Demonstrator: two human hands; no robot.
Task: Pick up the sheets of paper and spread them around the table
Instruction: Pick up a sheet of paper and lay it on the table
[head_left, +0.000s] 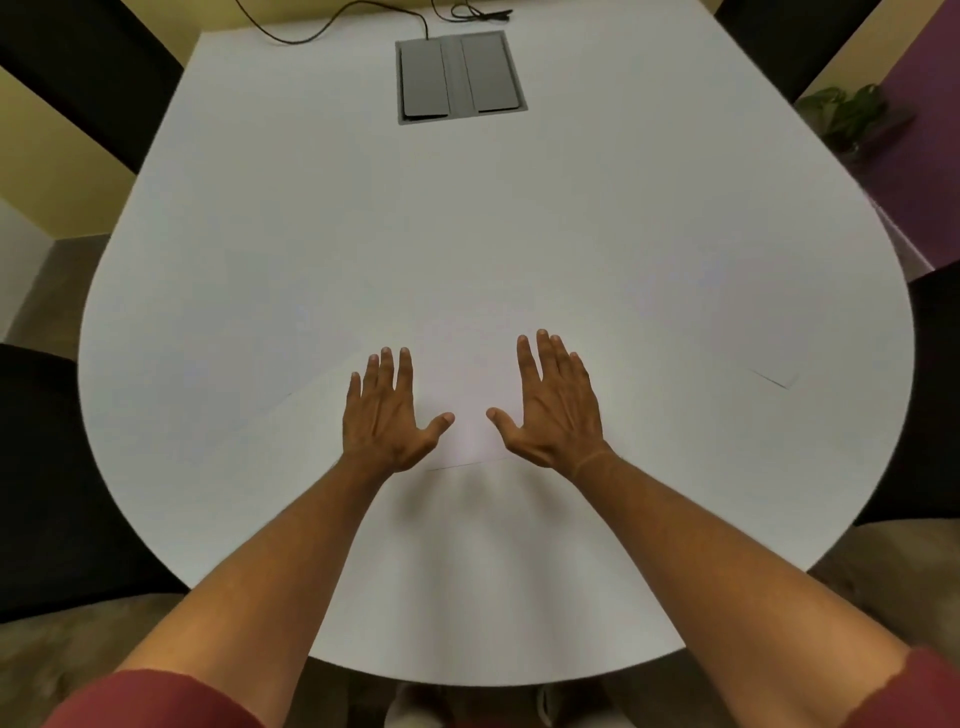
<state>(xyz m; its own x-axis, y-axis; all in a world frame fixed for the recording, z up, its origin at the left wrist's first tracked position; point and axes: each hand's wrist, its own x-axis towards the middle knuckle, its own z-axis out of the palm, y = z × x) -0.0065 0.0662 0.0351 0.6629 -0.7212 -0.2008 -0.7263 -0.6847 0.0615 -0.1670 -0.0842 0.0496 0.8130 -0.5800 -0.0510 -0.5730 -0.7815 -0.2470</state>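
Item: table, white, rounded, with a grey hatch set in its far end and a cable trailing off beyond it.

Item: paper, white on white, lying near the front edge. I make out only faint edges: one between my wrists, one running off to the left, a corner well off to the right. How many sheets there are, I cannot tell.

Item: left hand, flat, fingers spread, palm down on the paper, gripping nothing.

Item: right hand, likewise flat and splayed, nothing held.

Risks, as I judge them:
- Sheets cling together; a pinch may lift several at once, or none.
- Flat palms give no purchase on an edge; sliding may crease a sheet.
- With such low contrast I may misjudge where an edge lies.
- A sheet pushed outward may slip off the rim.
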